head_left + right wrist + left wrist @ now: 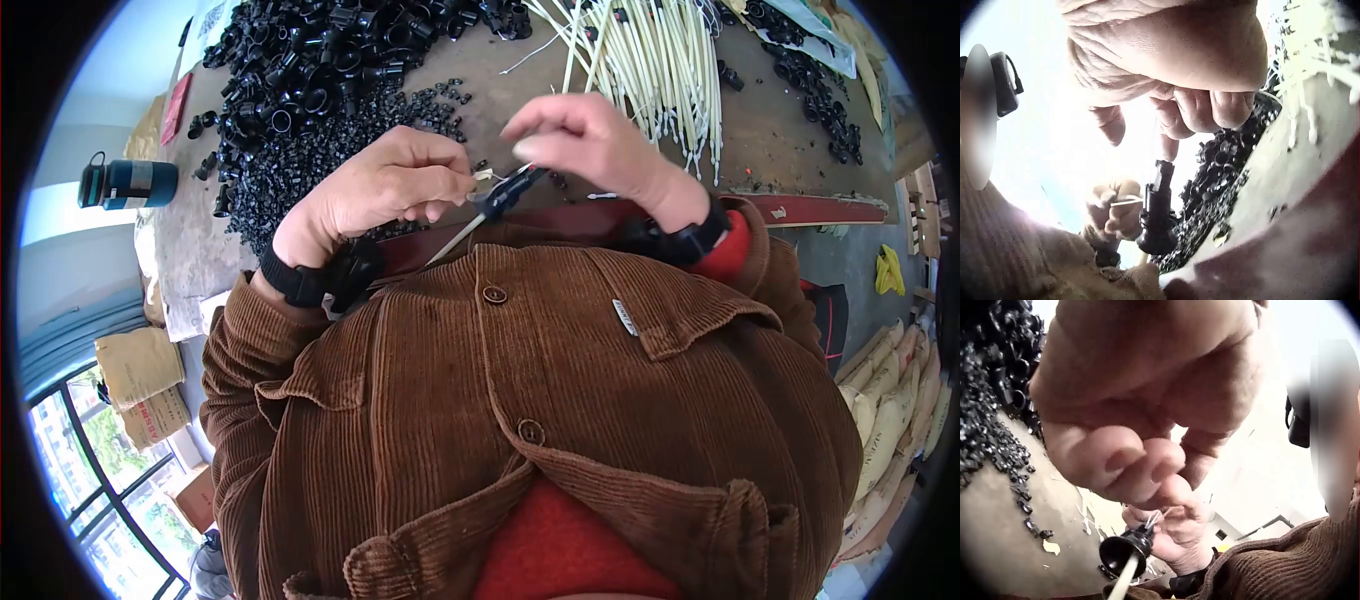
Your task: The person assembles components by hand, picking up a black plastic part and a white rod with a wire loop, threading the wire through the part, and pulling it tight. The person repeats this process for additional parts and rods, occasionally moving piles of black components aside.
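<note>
My left hand [390, 185] pinches a thin white wire [1126, 201] beside a black socket fitting [512, 192]. A pale rod [456, 241] runs out of the fitting's wide mouth toward the jacket. The fitting is tilted. My right hand [605, 150] is just above its narrow end, thumb and fingers parted and bent, slightly blurred. In the right wrist view one fingertip of the right hand [1172, 47] is close to the fitting's top; whether it touches is unclear. The left wrist view shows the curled left fingers [1141, 465] above the black fitting [1124, 553].
Piles of black fittings [320, 80] and small black parts [300, 180] cover the table's left side. A bundle of pale rods [665, 70] lies at the back right, more black parts [815, 90] beyond. A dark flask [140, 184] stands at left. The red table edge [820, 208] runs along the front.
</note>
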Demonstrator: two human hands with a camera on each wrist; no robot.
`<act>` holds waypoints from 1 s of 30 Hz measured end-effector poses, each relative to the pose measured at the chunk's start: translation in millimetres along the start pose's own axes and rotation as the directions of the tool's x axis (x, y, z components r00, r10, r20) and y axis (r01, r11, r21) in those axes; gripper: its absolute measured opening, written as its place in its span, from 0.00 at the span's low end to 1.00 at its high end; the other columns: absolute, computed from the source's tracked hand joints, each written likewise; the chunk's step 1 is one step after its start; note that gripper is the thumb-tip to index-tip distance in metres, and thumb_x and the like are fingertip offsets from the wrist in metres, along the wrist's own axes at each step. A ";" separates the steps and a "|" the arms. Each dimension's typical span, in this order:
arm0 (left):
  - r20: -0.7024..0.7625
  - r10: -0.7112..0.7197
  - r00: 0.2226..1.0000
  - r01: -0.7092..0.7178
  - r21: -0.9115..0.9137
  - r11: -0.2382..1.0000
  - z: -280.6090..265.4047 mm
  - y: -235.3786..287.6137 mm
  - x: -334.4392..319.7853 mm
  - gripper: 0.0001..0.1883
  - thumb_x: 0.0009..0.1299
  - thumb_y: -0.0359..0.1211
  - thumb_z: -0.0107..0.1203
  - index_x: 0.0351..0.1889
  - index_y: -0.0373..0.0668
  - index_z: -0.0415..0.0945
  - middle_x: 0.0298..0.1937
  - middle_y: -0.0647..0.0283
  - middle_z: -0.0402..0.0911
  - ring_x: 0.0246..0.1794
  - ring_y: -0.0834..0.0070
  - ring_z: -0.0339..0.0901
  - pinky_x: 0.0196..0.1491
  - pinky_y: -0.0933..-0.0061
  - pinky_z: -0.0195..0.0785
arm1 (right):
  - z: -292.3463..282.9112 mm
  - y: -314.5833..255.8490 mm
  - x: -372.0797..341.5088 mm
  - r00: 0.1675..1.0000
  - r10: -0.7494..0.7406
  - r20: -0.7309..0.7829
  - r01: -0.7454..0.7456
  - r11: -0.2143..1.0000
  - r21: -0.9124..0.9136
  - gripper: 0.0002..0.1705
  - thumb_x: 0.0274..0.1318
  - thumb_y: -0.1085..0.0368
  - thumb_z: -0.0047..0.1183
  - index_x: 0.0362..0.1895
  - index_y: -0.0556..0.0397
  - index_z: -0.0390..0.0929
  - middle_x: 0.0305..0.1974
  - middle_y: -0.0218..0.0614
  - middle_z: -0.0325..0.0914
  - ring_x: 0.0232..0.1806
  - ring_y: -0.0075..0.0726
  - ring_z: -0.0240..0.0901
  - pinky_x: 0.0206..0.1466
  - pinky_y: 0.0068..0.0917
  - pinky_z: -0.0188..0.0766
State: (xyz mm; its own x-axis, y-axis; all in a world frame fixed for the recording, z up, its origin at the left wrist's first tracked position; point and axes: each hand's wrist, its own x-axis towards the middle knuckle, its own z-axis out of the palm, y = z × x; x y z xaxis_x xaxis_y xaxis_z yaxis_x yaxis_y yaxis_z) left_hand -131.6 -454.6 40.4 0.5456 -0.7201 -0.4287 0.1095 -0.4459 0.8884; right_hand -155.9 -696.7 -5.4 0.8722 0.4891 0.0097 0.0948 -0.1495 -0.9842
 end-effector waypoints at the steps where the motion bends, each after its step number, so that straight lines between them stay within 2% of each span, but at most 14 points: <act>1: 0.000 0.000 1.000 0.000 -0.002 1.000 -0.3 -2.0 -1.4 0.09 0.68 0.32 0.50 0.30 0.37 0.77 0.20 0.72 0.72 0.20 0.88 0.66 0.23 0.85 0.59 | -9.0 -1.8 -1.8 0.998 0.058 -0.039 -0.057 0.998 0.024 0.05 0.53 0.70 0.57 0.35 0.58 0.81 0.26 0.23 0.76 0.29 0.13 0.67 0.33 0.12 0.62; 5: -0.160 0.148 0.976 -0.132 0.104 0.986 1.6 -10.0 -5.1 0.10 0.68 0.33 0.52 0.29 0.37 0.78 0.18 0.72 0.71 0.18 0.88 0.65 0.21 0.86 0.58 | -34.2 -3.2 -13.0 0.999 0.031 -0.033 -0.037 0.977 -0.209 0.06 0.58 0.68 0.55 0.37 0.58 0.81 0.26 0.22 0.75 0.28 0.12 0.67 0.30 0.12 0.61; 8: -0.244 0.081 0.966 -0.064 0.077 0.995 10.2 -1.3 0.5 0.11 0.67 0.34 0.56 0.27 0.37 0.78 0.16 0.72 0.71 0.15 0.87 0.65 0.19 0.84 0.58 | -42.5 -8.4 -17.4 0.913 -0.203 -0.354 0.021 0.890 -0.456 0.08 0.62 0.67 0.52 0.41 0.57 0.78 0.27 0.24 0.77 0.29 0.14 0.69 0.30 0.13 0.63; 9: -0.244 0.086 0.966 -0.068 0.080 0.994 13.2 1.6 4.8 0.11 0.67 0.34 0.56 0.27 0.37 0.78 0.16 0.72 0.71 0.15 0.87 0.65 0.19 0.84 0.58 | -39.2 -7.9 -12.5 0.912 -0.206 -0.355 0.021 0.888 -0.459 0.08 0.62 0.67 0.52 0.41 0.57 0.78 0.27 0.24 0.77 0.29 0.14 0.69 0.30 0.13 0.63; 12: -0.088 -0.156 0.984 0.120 -0.325 0.938 22.7 12.5 19.8 0.12 0.67 0.35 0.58 0.25 0.37 0.77 0.15 0.71 0.72 0.13 0.85 0.66 0.18 0.83 0.58 | -10.1 -1.2 19.7 0.621 -0.408 -0.669 0.408 0.897 -0.169 0.08 0.67 0.63 0.47 0.40 0.54 0.74 0.21 0.24 0.73 0.21 0.16 0.66 0.25 0.17 0.63; 13: -0.090 -0.150 0.985 0.114 -0.318 0.941 25.7 14.0 24.6 0.12 0.67 0.35 0.58 0.25 0.37 0.77 0.15 0.71 0.72 0.13 0.85 0.66 0.18 0.83 0.58 | -5.2 -0.3 23.0 0.615 -0.416 -0.670 0.413 0.894 -0.175 0.08 0.67 0.63 0.47 0.40 0.54 0.74 0.21 0.24 0.73 0.21 0.16 0.66 0.25 0.17 0.63; 14: -0.053 -0.184 0.981 0.160 -0.297 0.941 29.4 12.2 29.3 0.12 0.68 0.35 0.57 0.26 0.38 0.77 0.17 0.71 0.72 0.15 0.87 0.66 0.20 0.84 0.58 | 1.3 -0.2 24.5 0.742 -0.235 -0.628 0.436 0.881 0.185 0.09 0.68 0.62 0.45 0.38 0.53 0.73 0.19 0.24 0.70 0.19 0.17 0.63 0.23 0.18 0.61; 16: 0.008 -0.258 0.966 0.252 -0.246 0.936 33.5 5.9 34.6 0.12 0.70 0.35 0.56 0.27 0.38 0.75 0.20 0.73 0.72 0.19 0.89 0.66 0.23 0.85 0.59 | 10.8 -2.5 26.2 0.947 0.015 -0.320 0.259 0.551 0.793 0.11 0.69 0.59 0.41 0.35 0.50 0.69 0.15 0.23 0.64 0.14 0.20 0.57 0.19 0.20 0.58; 17: -0.004 -0.256 0.967 0.247 -0.240 0.939 34.0 3.2 34.0 0.12 0.70 0.35 0.56 0.27 0.38 0.75 0.20 0.73 0.72 0.19 0.89 0.66 0.23 0.85 0.59 | 11.5 -4.4 26.7 0.948 0.001 -0.319 0.266 0.550 0.792 0.11 0.69 0.59 0.41 0.35 0.50 0.69 0.15 0.23 0.64 0.14 0.20 0.57 0.19 0.20 0.58; 18: -0.113 -0.120 0.986 0.117 -0.032 0.993 35.2 0.2 32.1 0.11 0.70 0.35 0.56 0.30 0.38 0.76 0.21 0.72 0.73 0.20 0.89 0.67 0.24 0.84 0.61 | 11.0 -6.6 26.3 0.956 0.025 -0.293 0.235 0.531 0.814 0.12 0.70 0.59 0.40 0.33 0.49 0.69 0.15 0.23 0.61 0.13 0.20 0.55 0.18 0.21 0.56; 20: -0.230 0.203 0.952 -0.096 0.406 0.909 36.4 -5.6 29.8 0.10 0.70 0.35 0.56 0.35 0.36 0.77 0.23 0.71 0.74 0.22 0.87 0.69 0.26 0.83 0.64 | 9.0 -10.5 25.3 0.970 0.073 -0.234 0.168 0.494 0.853 0.15 0.71 0.57 0.37 0.31 0.48 0.67 0.13 0.23 0.56 0.11 0.22 0.49 0.16 0.22 0.51; 24: -0.058 0.249 0.967 -0.231 0.218 0.948 37.5 -15.2 32.0 0.11 0.70 0.34 0.56 0.43 0.34 0.76 0.27 0.70 0.76 0.26 0.86 0.71 0.31 0.81 0.68 | 9.5 -11.1 22.6 0.973 0.057 -0.225 0.180 0.429 0.885 0.14 0.71 0.57 0.37 0.34 0.48 0.68 0.14 0.23 0.57 0.11 0.21 0.49 0.16 0.22 0.52; 29: -0.155 0.204 0.967 -0.224 -0.123 0.967 36.3 -19.4 17.4 0.14 0.68 0.37 0.59 0.43 0.35 0.78 0.27 0.68 0.78 0.28 0.83 0.74 0.32 0.79 0.68 | 23.7 -17.3 21.2 0.917 0.070 -0.393 0.314 0.482 0.818 0.12 0.70 0.58 0.40 0.35 0.49 0.69 0.15 0.24 0.62 0.11 0.19 0.51 0.17 0.21 0.54; 30: -0.226 0.171 0.959 -0.207 -0.146 0.967 32.5 -19.7 9.0 0.13 0.68 0.35 0.59 0.43 0.35 0.78 0.27 0.69 0.77 0.28 0.85 0.72 0.32 0.81 0.67 | 26.1 -21.1 20.3 0.889 0.057 -0.453 0.336 0.591 0.734 0.11 0.69 0.59 0.41 0.34 0.49 0.70 0.16 0.24 0.65 0.12 0.19 0.53 0.18 0.20 0.55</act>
State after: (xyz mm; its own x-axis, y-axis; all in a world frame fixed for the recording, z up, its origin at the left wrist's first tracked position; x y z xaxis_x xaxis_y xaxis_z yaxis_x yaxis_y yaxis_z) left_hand -155.9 -469.5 13.7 0.7294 -0.6470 -0.2222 0.1143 -0.2050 0.9721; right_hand -152.7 -661.2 10.9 0.9988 0.0368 0.0323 -0.0031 0.7062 -0.7080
